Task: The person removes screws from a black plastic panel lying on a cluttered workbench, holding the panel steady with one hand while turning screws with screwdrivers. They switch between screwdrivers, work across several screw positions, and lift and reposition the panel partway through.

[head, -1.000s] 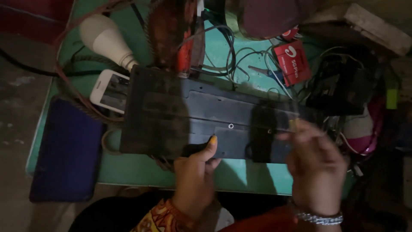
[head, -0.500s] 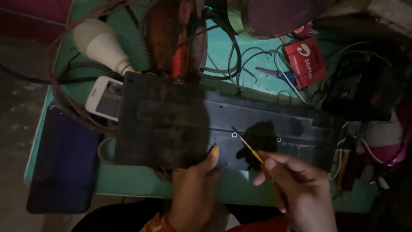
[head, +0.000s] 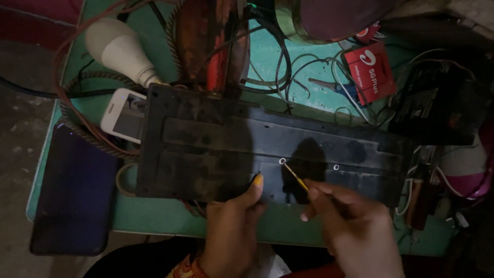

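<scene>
A long black panel (head: 267, 149) lies flat across the green table (head: 154, 216). The left hand (head: 234, 226) pins its near edge steady, while the right hand (head: 355, 226) pinches a thin screwdriver (head: 295, 176), tip in a screw hole.

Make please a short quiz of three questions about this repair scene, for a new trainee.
1. True or false: the right hand holds a thin screwdriver with its tip at a screw hole of the black panel.
2. What does the left hand do? A) lifts the light bulb B) steadies the panel's near edge C) holds the phone
3. Which white object lies beside the panel's left end, partly under it?

Key: 1 true. 2 B. 3 the white phone, below the light bulb.
</scene>
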